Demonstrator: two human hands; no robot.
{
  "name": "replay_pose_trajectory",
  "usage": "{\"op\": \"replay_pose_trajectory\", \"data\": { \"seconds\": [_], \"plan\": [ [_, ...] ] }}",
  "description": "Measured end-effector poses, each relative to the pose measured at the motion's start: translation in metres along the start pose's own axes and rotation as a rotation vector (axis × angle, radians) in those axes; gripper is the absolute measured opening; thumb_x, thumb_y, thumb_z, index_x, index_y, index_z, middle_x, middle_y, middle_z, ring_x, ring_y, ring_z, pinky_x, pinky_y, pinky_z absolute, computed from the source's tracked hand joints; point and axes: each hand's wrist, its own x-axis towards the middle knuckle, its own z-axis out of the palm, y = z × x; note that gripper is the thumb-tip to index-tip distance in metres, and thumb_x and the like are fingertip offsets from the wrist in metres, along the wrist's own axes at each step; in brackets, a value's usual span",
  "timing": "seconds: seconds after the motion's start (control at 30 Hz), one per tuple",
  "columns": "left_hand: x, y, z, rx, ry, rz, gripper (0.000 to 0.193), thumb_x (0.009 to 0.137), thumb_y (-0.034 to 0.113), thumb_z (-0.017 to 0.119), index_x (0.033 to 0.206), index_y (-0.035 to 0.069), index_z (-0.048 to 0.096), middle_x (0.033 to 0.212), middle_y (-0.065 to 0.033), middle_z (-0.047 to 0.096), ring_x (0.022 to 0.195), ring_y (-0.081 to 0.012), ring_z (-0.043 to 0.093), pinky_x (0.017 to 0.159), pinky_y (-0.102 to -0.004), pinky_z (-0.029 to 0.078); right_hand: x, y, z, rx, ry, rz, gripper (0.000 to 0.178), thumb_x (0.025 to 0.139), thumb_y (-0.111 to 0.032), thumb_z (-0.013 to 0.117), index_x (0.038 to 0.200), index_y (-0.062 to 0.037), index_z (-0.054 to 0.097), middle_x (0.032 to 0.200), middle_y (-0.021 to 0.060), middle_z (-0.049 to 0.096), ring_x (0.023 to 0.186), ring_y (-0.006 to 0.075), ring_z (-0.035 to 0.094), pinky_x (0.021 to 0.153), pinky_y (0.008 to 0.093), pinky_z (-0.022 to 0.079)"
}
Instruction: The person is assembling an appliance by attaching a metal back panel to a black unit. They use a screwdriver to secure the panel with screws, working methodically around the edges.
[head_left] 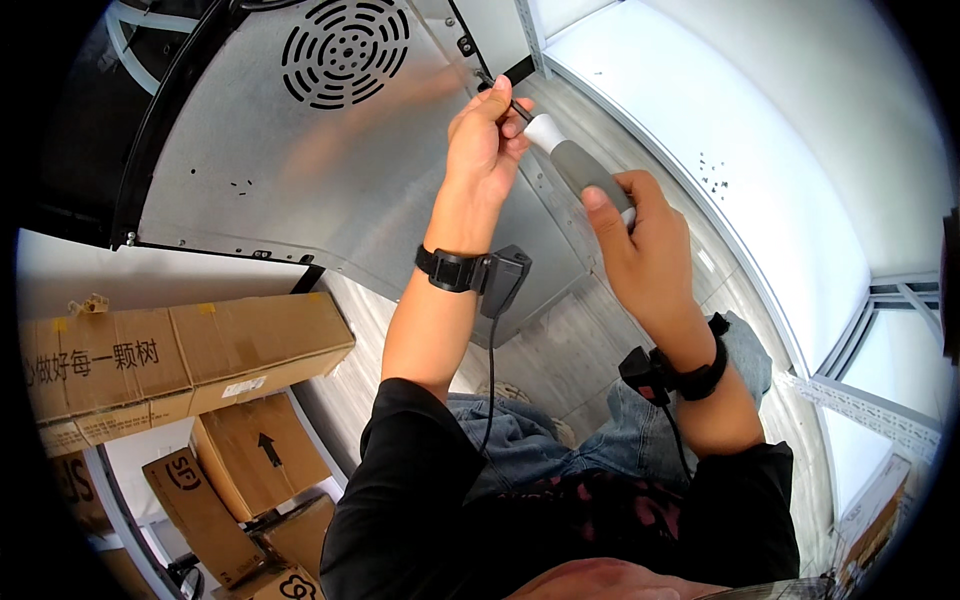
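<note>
On the far left, below the panel's lower edge, a long cardboard box [270,335] lies flat, with smaller boxes [262,455] crowded beneath it at various angles, seemingly stored wherever there was room. Above them spreads a grey metal panel [345,190], its left edge bordered by a black frame [140,165]. Toward the panel's lower left corner lie a few dark bits [241,187], too small for me to make out. A round slotted vent [346,54] sits by the upper edge, probably there to let air through.

Farther right, the left hand [487,130] is up at the panel's right edge, thumb and fingers closed on the shaft of a screwdriver [585,172]. That pinch is close to the tip, which I take as a way of steadying it and feeling where it sits. The screwdriver slants down and rightward from this edge; whether its tip touches metal is hidden from me.

At its lower end the right hand [645,235] is wrapped around the thick grey-and-white handle, where a full grip likely gives the best control. Each wrist wears a black strap [450,270], presumably to keep its small device in place.

Last, on the right, is a white shelf [690,90]. Small dark pieces [713,180] are scattered near its left edge, perhaps to be within reach.
</note>
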Motion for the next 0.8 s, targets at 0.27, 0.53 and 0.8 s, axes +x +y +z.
{"op": "replay_pose_trajectory", "data": {
  "seconds": [0.27, 0.53, 0.8],
  "plan": [
    [-0.008, 0.008, -0.003, 0.126, -0.034, 0.032, 0.016, 0.094, 0.017, 0.051, 0.102, 0.004, 0.056, 0.084, -0.0082, 0.063, 0.063, -0.0107, 0.054, 0.062, -0.0255, 0.048, 0.005, 0.005, -0.003, 0.04, -0.118, 0.061, 0.043, 0.087, -0.041, 0.06, 0.091, 0.0021, 0.058, 0.052, 0.0125, 0.053, 0.046, 0.0255, 0.055, 0.046, 0.0344, 0.04],
    [-0.006, 0.001, 0.003, 0.098, 0.049, 0.026, 0.011, 0.093, 0.018, 0.055, 0.087, 0.008, 0.056, 0.075, -0.005, 0.06, 0.059, -0.0085, 0.049, 0.057, -0.0237, 0.046, 0.002, 0.007, 0.001, 0.066, -0.127, 0.021, 0.044, 0.077, -0.032, 0.07, 0.103, 0.0017, 0.058, 0.064, 0.0144, 0.06, 0.056, 0.0294, 0.062, 0.053, 0.0374, 0.045],
    [-0.014, 0.002, 0.007, 0.128, 0.077, 0.007, 0.018, 0.092, 0.019, 0.058, 0.077, 0.01, 0.052, 0.07, -0.003, 0.056, 0.055, -0.0079, 0.045, 0.052, -0.0221, 0.042, 0.005, 0.003, -0.008, 0.106, -0.265, 0.204, 0.038, 0.084, -0.036, 0.062, 0.075, 0.0015, 0.06, 0.053, 0.0106, 0.052, 0.048, 0.0203, 0.052, 0.047, 0.0344, 0.037]
  ]
}}
